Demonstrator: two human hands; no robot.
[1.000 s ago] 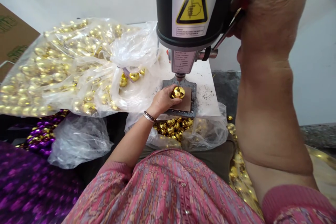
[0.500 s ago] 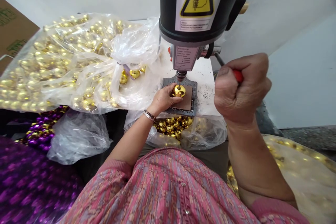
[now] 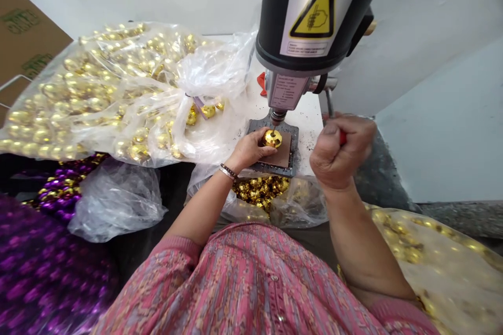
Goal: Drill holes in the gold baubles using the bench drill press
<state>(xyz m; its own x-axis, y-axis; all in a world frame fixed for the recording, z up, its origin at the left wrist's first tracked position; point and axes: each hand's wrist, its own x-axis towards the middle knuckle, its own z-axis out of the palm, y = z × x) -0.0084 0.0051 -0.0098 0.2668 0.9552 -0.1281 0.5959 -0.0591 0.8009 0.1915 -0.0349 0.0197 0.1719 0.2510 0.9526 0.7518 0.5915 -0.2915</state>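
Observation:
My left hand point(image 3: 251, 147) grips a shiny gold faceted ball point(image 3: 272, 139) from its left side, thumb and fingers around it. The ball rests on a brown square pad point(image 3: 281, 156) upon the drill press's grey base point(image 3: 293, 138). Right above it is the drill chuck point(image 3: 279, 116), its thin bit reaching down to the ball's top; how deep it goes I cannot tell. My right hand point(image 3: 341, 152) is closed round the red-ended feed lever point(image 3: 330, 102) at the right of the drill press point(image 3: 306, 26).
A big clear bag of gold balls point(image 3: 98, 94) covers the table's left. An open bag of gold balls point(image 3: 261, 191) lies below the base. Purple balls point(image 3: 47, 267) fill the lower left; another bag of gold balls point(image 3: 440, 256) is at lower right. Dark shavings dot the white tabletop point(image 3: 310, 115).
My right hand has moved down and to the left with the feed lever, which now points more steeply downward. The left hand still holds the ball on the pad. The whole view has shifted slightly.

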